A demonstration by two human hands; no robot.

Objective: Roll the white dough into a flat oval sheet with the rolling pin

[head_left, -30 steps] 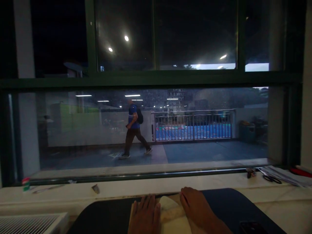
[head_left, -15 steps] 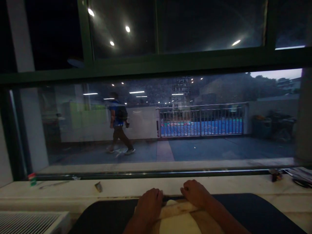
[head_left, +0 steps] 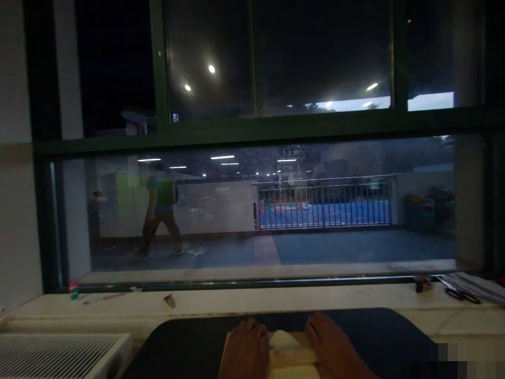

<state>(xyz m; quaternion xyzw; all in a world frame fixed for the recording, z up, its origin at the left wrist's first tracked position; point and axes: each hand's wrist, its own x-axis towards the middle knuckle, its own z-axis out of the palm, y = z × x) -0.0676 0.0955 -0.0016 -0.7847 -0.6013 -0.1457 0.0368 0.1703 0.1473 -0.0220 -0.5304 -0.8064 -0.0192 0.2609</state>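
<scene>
Both hands had drawn back toward the person since a moment earlier: left hand and right hand lay palms-down, fingers loosely spread, on the rolling pin, its long axis crosswise between them over pale dough on the dark mat.

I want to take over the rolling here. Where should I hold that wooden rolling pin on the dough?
Hold the rolling pin at its two outer ends, palms coming down from above, as the left hand and right hand do. It lies crosswise over the pale dough, so its middle stays free.
</scene>
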